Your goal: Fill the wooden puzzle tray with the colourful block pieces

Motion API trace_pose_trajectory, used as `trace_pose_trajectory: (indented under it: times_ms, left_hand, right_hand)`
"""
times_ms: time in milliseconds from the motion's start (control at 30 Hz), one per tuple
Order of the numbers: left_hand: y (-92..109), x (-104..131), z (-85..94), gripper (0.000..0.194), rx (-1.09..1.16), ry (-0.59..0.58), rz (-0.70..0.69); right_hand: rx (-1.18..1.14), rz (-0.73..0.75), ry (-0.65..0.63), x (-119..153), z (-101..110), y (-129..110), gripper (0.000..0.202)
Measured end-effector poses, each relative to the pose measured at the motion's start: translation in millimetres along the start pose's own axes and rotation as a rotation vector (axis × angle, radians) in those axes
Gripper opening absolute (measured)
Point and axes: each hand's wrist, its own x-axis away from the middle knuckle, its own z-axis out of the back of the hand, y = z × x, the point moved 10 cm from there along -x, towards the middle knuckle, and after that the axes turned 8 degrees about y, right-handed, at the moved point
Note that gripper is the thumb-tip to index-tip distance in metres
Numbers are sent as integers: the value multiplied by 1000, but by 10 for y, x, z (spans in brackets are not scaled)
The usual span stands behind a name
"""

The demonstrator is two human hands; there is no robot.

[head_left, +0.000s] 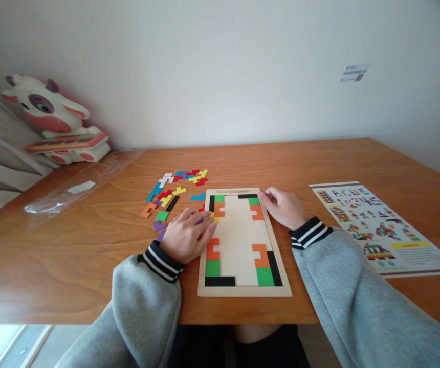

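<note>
At lower centre, the puzzle board (237, 235) holds 4 orange pieces (212, 254) (among others). The left hand (186, 235) is at a yellow piece (217, 220), the right hand (284, 208) at the board's upper-right edge; whether either grip pinches, I cannot tell.

Just behind the bare left hand (189, 234) and right hand (284, 207), black cuffs (162, 261) with paired white stripes finish roomy grey sweatshirt sleeves (145, 306), with black clothing (200, 347) farther back between them.

Left hand (187, 234) at a yellow piece (217, 220), right hand (284, 207) (fingers bent) at the wooden board (239, 235)
</note>
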Motion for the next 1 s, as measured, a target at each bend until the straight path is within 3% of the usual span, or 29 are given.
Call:
trace_pose_trajectory:
  times_ms: [400,1000]
  left_hand:
    - [-84,54,-132,34,-21,-111,56]
    - [-100,58,-150,34,-41,-122,72]
  right_hand:
    - [26,-11,-11,4,5,-5,45]
    - [43,1,-11,5,-3,-15,44]
